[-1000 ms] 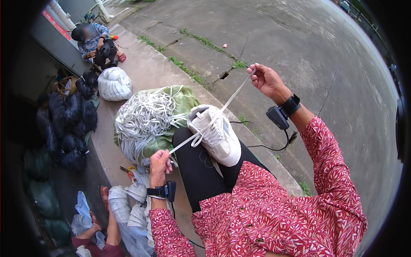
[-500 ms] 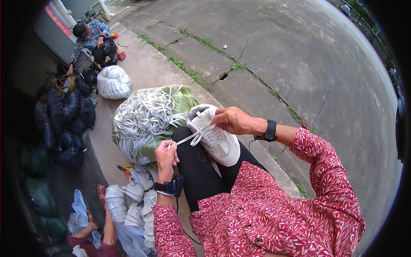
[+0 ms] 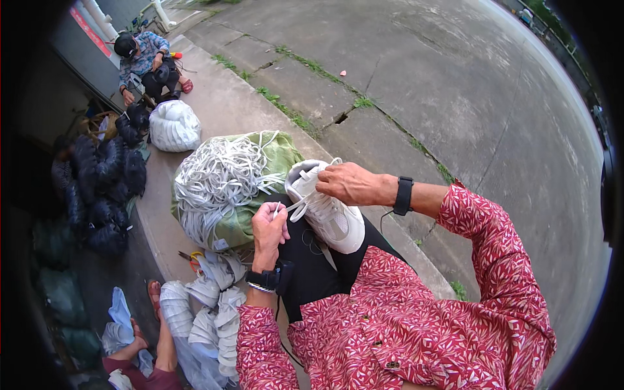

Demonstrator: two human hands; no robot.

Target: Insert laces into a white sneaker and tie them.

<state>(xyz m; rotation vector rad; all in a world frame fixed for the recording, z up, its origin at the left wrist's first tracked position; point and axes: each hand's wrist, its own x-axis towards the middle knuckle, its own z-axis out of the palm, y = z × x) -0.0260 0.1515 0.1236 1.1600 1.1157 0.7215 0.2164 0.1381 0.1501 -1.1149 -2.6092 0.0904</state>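
A white sneaker (image 3: pixel 338 226) rests on my lap, its toe pointing toward me. A white shoelace (image 3: pixel 298 209) runs from its eyelets across to my left hand (image 3: pixel 270 229), whose fingers are pinched on the lace end beside the shoe. My right hand (image 3: pixel 352 183) is over the far side of the sneaker's eyelet rows, fingers closed by the lace; the fingertips are partly hidden. Just beyond my left hand lies a big heap of white shoelaces (image 3: pixel 221 172) on a green woven sack (image 3: pixel 279 148).
Stacked white shoe pieces (image 3: pixel 203 305) and orange-handled scissors (image 3: pixel 194 260) lie at left. Another person's legs (image 3: pixel 166 344) are at lower left. A second person (image 3: pixel 146 62) sits far left near a white bundle (image 3: pixel 174 125) and black bagged bundles (image 3: pixel 107 175).
My left hand has moved right, closer to the sneaker, and the lace span between my hands is shorter. My right hand has shifted slightly left over the shoe.
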